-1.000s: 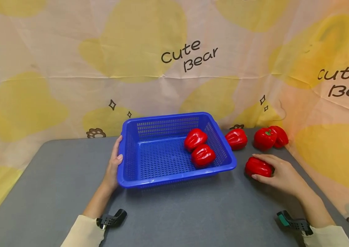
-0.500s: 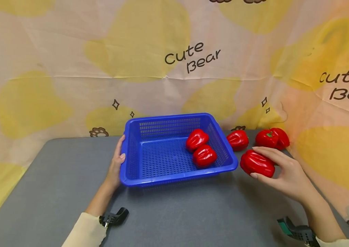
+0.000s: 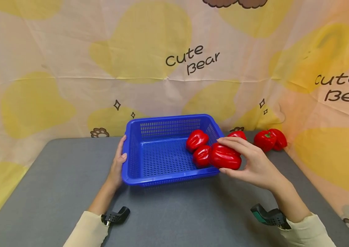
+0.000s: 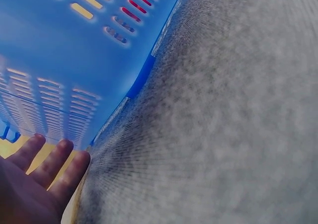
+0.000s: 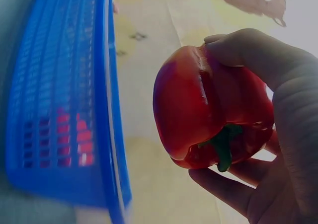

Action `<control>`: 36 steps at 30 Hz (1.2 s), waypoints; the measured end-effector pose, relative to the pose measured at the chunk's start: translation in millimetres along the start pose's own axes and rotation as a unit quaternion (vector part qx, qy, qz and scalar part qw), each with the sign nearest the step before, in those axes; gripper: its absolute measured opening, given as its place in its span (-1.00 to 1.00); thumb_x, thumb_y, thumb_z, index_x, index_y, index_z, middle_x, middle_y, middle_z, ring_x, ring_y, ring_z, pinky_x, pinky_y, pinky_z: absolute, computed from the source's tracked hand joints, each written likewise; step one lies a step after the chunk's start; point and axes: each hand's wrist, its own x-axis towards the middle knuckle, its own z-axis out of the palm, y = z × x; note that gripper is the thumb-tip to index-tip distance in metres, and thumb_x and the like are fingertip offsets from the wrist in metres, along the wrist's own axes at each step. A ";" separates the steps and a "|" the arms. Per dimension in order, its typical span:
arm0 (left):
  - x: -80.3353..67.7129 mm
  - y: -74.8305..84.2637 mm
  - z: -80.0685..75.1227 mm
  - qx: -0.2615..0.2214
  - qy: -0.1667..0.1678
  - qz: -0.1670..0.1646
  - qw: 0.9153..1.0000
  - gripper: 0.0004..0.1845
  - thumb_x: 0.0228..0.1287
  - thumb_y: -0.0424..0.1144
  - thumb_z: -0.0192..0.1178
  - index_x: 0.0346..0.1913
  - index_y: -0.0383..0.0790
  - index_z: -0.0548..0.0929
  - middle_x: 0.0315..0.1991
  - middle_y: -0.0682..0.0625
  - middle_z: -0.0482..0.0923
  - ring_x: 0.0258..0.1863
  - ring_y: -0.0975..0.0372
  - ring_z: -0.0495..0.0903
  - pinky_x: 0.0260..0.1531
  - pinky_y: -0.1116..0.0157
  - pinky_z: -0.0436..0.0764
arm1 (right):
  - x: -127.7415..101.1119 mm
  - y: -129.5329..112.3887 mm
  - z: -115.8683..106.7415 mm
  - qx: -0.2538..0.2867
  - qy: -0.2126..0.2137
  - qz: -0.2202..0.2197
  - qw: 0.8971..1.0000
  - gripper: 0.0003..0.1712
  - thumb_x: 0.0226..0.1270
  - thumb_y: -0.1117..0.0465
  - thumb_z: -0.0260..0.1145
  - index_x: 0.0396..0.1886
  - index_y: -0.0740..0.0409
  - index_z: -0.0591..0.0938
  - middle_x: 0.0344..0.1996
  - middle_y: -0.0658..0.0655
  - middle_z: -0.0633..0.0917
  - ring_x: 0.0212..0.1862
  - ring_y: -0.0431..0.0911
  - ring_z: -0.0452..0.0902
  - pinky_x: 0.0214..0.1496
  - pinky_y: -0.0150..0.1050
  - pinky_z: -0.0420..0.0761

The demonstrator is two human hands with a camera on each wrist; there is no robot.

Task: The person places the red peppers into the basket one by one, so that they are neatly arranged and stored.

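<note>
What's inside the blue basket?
Two red peppers lie toward the right end. The held pepper hides part of the nearer one and the near right corner of the basket.

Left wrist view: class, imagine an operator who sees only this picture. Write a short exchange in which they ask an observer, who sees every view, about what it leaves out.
Operator: I see patches of red through the basket. What are they?
Observer: The head view shows two red peppers lying inside, toward its right end.
Operator: And what is the right hand doing?
Observer: It grips another red pepper, whose green stem faces the right wrist camera.
</note>
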 end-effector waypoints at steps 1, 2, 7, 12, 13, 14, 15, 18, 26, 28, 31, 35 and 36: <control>0.2 -0.2 -0.4 0.001 0.000 0.001 1.000 -0.27 0.43 -0.13 -0.31 0.64 0.13 -0.14 0.63 -0.16 -0.07 0.35 -0.01 0.32 0.05 0.36 0.63 | 5.9 -1.9 2.9 0.004 -0.011 -0.003 1.000 -0.12 -0.14 0.18 0.69 0.31 -0.06 0.59 0.23 0.02 0.63 0.22 -0.13 0.55 0.07 -0.45 0.65; 0.2 -0.3 -0.6 -0.001 0.000 0.002 1.000 -0.27 0.44 -0.14 -0.31 0.64 0.12 -0.14 0.62 -0.17 -0.07 0.34 -0.01 0.33 0.04 0.36 0.63 | 11.4 -3.6 6.0 0.009 -0.022 -0.004 1.000 -0.14 -0.10 0.15 0.68 0.32 -0.09 0.59 0.25 0.00 0.62 0.23 -0.10 0.55 0.06 -0.36 0.68; 0.0 0.8 -0.2 -0.001 -0.001 -0.002 1.000 -0.27 0.44 -0.14 -0.31 0.64 0.12 -0.14 0.62 -0.17 -0.07 0.31 0.02 0.36 0.01 0.34 0.65 | 38.0 -13.1 21.2 0.033 -0.079 0.001 0.996 -0.20 0.04 0.04 0.61 0.35 -0.20 0.55 0.30 -0.04 0.56 0.28 -0.03 0.54 0.04 -0.08 0.72; 0.0 1.5 1.3 -0.015 -0.001 -0.003 1.000 -0.27 0.44 -0.16 -0.31 0.65 0.09 -0.15 0.62 -0.22 -0.08 0.27 0.08 0.42 -0.01 0.33 0.66 | 63.9 -19.5 41.9 0.071 -0.122 0.000 0.990 -0.22 0.10 -0.01 0.56 0.37 -0.21 0.53 0.31 -0.06 0.55 0.32 -0.04 0.48 0.06 -0.12 0.72; 0.2 1.5 1.7 -0.017 -0.001 -0.003 1.000 -0.27 0.44 -0.16 -0.31 0.65 0.08 -0.15 0.62 -0.22 -0.09 0.28 0.08 0.41 0.00 0.33 0.66 | 68.2 -19.5 46.8 0.076 -0.130 -0.001 0.989 -0.22 0.10 -0.01 0.56 0.37 -0.20 0.53 0.30 -0.05 0.55 0.31 -0.04 0.48 0.06 -0.12 0.72; 0.2 1.3 2.0 -0.017 0.000 -0.004 1.000 -0.27 0.44 -0.16 -0.31 0.65 0.08 -0.15 0.62 -0.21 -0.10 0.29 0.07 0.39 0.00 0.34 0.65 | 72.2 -19.4 51.6 0.078 -0.138 -0.001 0.987 -0.22 0.10 -0.01 0.55 0.37 -0.19 0.53 0.30 -0.06 0.56 0.31 -0.04 0.48 0.06 -0.13 0.71; 0.3 1.2 2.3 -0.015 0.000 -0.005 1.000 -0.27 0.43 -0.16 -0.31 0.65 0.09 -0.15 0.63 -0.20 -0.10 0.31 0.06 0.37 0.02 0.34 0.64 | 75.7 -18.8 56.2 0.082 -0.149 0.002 0.985 -0.22 0.10 0.00 0.55 0.37 -0.18 0.53 0.29 -0.06 0.56 0.31 -0.04 0.47 0.06 -0.13 0.71; 0.3 1.3 2.7 -0.007 0.002 -0.008 1.000 -0.27 0.44 -0.14 -0.31 0.64 0.12 -0.14 0.64 -0.16 -0.12 0.36 -0.02 0.28 0.05 0.37 0.62 | 85.2 -16.1 69.5 0.083 -0.183 0.018 0.979 -0.23 0.08 0.00 0.54 0.36 -0.20 0.53 0.27 -0.07 0.56 0.26 -0.06 0.49 0.04 -0.13 0.70; -1.9 0.2 1.3 -0.003 0.009 -0.015 1.000 -0.27 0.43 -0.14 -0.30 0.64 0.12 -0.14 0.64 -0.16 -0.11 0.36 -0.04 0.27 0.03 0.36 0.63 | 99.0 -0.2 106.8 0.069 -0.244 0.054 0.966 -0.20 0.12 -0.01 0.51 0.41 -0.17 0.49 0.31 0.00 0.55 0.26 -0.04 0.51 0.12 -0.03 0.67; -2.8 0.0 2.4 -0.007 0.006 -0.012 1.000 -0.26 0.43 -0.16 -0.30 0.65 0.09 -0.15 0.63 -0.19 -0.11 0.33 0.02 0.32 0.02 0.35 0.64 | 94.2 4.4 114.8 0.081 -0.250 0.061 0.963 -0.18 0.12 -0.01 0.51 0.42 -0.14 0.48 0.32 0.01 0.54 0.29 -0.02 0.50 0.16 -0.01 0.66; -3.0 -0.4 4.0 -0.009 0.004 -0.007 1.000 -0.26 0.43 -0.17 -0.30 0.65 0.06 -0.15 0.63 -0.19 -0.13 0.32 0.05 0.34 0.04 0.35 0.63 | 87.3 8.3 121.6 0.081 -0.257 0.059 0.961 -0.20 0.13 0.00 0.50 0.41 -0.12 0.49 0.32 0.03 0.55 0.30 0.00 0.50 0.17 0.03 0.65; -1.4 1.5 3.9 -0.004 0.012 -0.005 1.000 -0.26 0.43 -0.16 -0.30 0.65 0.10 -0.14 0.64 -0.16 -0.11 0.34 0.02 0.31 0.04 0.36 0.63 | 85.8 10.3 125.3 0.075 -0.269 0.051 0.959 -0.25 0.12 0.00 0.50 0.36 -0.12 0.52 0.28 0.02 0.58 0.26 -0.01 0.52 0.13 0.00 0.67; -1.1 2.1 3.3 -0.002 0.012 -0.006 1.000 -0.26 0.43 -0.16 -0.31 0.65 0.10 -0.14 0.64 -0.16 -0.12 0.34 0.02 0.30 0.04 0.36 0.63 | 86.2 10.7 126.2 0.078 -0.272 0.050 0.958 -0.25 0.11 0.01 0.50 0.36 -0.11 0.53 0.27 0.02 0.59 0.25 -0.02 0.53 0.13 0.00 0.67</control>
